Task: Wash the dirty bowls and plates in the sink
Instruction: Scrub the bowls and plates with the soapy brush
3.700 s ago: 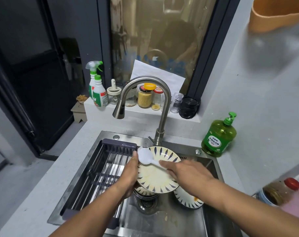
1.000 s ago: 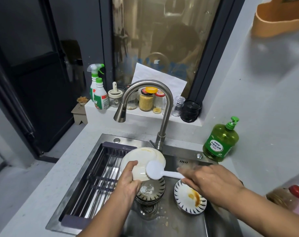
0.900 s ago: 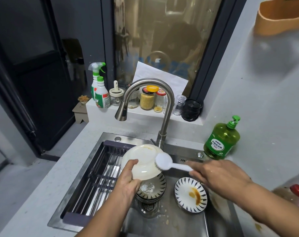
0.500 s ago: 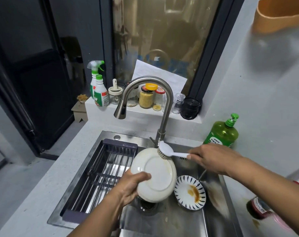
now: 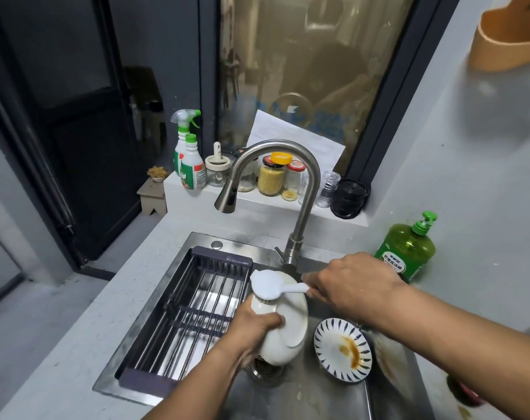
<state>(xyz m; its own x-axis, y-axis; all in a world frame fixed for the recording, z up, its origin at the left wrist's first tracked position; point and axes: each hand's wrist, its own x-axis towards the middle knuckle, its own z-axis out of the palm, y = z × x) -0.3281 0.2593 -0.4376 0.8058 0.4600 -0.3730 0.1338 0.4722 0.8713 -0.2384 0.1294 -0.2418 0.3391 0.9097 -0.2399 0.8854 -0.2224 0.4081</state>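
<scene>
In the steel sink (image 5: 333, 398), my left hand (image 5: 251, 331) is grasping the upturned white bowl (image 5: 285, 325); my right hand (image 5: 351, 280) is clenching the white brush (image 5: 269, 287), scrubbing. At four o'clock, the stained striped plate (image 5: 342, 348) is waiting unwashed.

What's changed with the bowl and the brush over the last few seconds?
The left hand has turned the bowl over: its striped inside faced up, now its white underside does. The brush, held throughout by the right hand, moved from the inside to the bowl's back and now sits at its upper edge. The stained plate stayed in the sink, the rack in place; no water shows at the tap.
</scene>
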